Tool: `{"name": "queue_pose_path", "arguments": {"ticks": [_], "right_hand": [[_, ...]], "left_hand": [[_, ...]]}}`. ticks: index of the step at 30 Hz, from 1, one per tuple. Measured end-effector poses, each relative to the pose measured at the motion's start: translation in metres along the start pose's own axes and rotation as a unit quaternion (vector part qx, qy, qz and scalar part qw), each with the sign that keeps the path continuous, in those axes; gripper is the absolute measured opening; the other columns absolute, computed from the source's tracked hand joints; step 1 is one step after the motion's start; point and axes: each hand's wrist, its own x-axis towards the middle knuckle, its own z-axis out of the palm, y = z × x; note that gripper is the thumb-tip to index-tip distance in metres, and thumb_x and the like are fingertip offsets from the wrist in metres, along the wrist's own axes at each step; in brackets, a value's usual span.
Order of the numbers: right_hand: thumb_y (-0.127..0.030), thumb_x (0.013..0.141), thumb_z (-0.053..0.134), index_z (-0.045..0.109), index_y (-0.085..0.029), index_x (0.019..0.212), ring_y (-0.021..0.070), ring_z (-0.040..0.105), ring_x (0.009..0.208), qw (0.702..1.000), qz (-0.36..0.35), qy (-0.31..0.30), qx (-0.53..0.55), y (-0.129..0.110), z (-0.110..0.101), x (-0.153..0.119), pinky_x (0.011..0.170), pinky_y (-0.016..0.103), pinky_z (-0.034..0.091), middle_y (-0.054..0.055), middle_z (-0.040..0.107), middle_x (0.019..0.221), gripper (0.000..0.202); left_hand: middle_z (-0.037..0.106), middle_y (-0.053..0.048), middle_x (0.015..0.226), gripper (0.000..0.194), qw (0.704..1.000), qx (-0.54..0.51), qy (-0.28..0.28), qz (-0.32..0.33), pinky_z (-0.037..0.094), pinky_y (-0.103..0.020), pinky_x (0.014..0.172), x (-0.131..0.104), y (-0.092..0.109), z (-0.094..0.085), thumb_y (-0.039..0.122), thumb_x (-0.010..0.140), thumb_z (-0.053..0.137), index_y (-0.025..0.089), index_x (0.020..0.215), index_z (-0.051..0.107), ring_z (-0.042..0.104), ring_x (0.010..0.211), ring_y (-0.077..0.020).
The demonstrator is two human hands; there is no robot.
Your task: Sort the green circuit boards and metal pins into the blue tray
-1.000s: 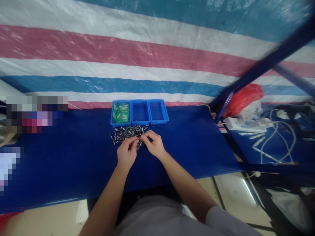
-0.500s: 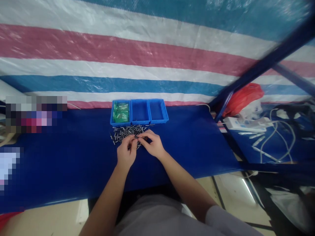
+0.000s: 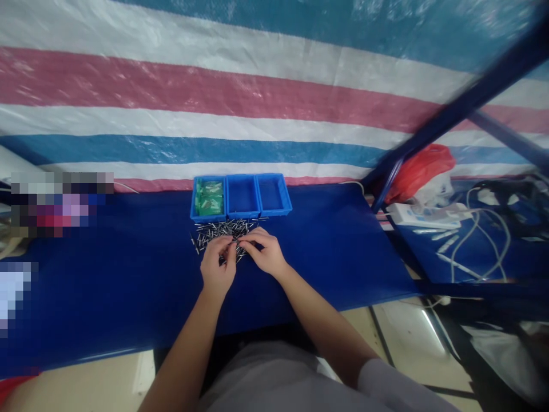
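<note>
A heap of thin black-and-silver rods [image 3: 218, 230] lies on the blue table, spread in front of three small blue bins. Over the near side of this heap, my left hand [image 3: 217, 266] is closed in a pinch. My right hand [image 3: 266, 254] pinches from the other side, its fingertips almost meeting those of the left. Between the fingertips a small thin rod [image 3: 235, 241] shows, dark and partly covered by the fingers. Its exact shape is too small to make out. Part of the heap is hidden beneath both hands.
Green packets [image 3: 210, 197] fill the left blue bin [image 3: 208, 218]; beside it stand a middle bin [image 3: 243, 195] and a right bin [image 3: 274, 197]. Striped sheeting hangs behind. At right are a dark metal frame [image 3: 388, 183], a red bag [image 3: 422, 169], a power strip [image 3: 422, 214] and cables.
The view has shifted slightly. Both hands stay pinched together over the heap, with only small movements of the fingers; the left has turned a little.
</note>
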Motion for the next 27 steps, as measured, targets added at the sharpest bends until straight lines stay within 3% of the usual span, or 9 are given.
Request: {"name": "queue_pose_path", "arguments": {"ticks": [5, 15, 19, 27], "right_hand": [[-0.031, 0.089, 0.070, 0.076, -0.024, 0.094, 0.0183, 0.064, 0.080, 1.000, 0.010, 0.000, -0.013, -0.0005, -0.0006, 0.0003, 0.075, 0.036, 0.054, 0.005, 0.074, 0.086, 0.010], [-0.028, 0.093, 0.063, 0.073, -0.024, 0.092, 0.0184, 0.062, 0.081, 0.999, 0.007, -0.016, -0.028, -0.0029, -0.0018, -0.0005, 0.077, 0.036, 0.053, 0.005, 0.072, 0.086, 0.011], [-0.026, 0.092, 0.064, 0.072, -0.024, 0.093, 0.0193, 0.061, 0.086, 0.999, -0.004, 0.007, -0.051, 0.0003, 0.0021, -0.0016, 0.082, 0.037, 0.051, 0.004, 0.072, 0.088, 0.008], [-0.028, 0.091, 0.065, 0.073, -0.027, 0.096, 0.0219, 0.057, 0.092, 0.988, -0.020, -0.001, -0.154, -0.0010, 0.0039, -0.0060, 0.086, 0.041, 0.045, 0.004, 0.070, 0.088, 0.010]], "left_hand": [[0.065, -0.006, 0.100, 0.015, 0.998, 0.046, 0.009, 0.039, 0.054, -0.024, 0.068, 0.0035, 0.0003, -0.0017, 0.018, 0.089, 0.062, 0.020, 0.104, 0.063, 0.064, 0.084, -0.0119], [0.066, -0.005, 0.100, 0.015, 0.999, 0.026, -0.018, -0.009, 0.054, -0.022, 0.066, -0.0003, -0.0003, -0.0001, 0.023, 0.090, 0.061, 0.020, 0.104, 0.061, 0.063, 0.072, -0.0085], [0.066, -0.003, 0.097, 0.017, 0.999, 0.029, -0.041, -0.016, 0.052, -0.020, 0.063, 0.0004, -0.0023, -0.0005, 0.021, 0.089, 0.060, 0.020, 0.106, 0.061, 0.059, 0.065, -0.0065], [0.066, -0.004, 0.099, 0.020, 0.995, 0.077, -0.066, 0.025, 0.051, -0.022, 0.066, 0.0036, -0.0009, -0.0050, 0.016, 0.086, 0.060, 0.021, 0.105, 0.062, 0.061, 0.073, -0.0093]]}}
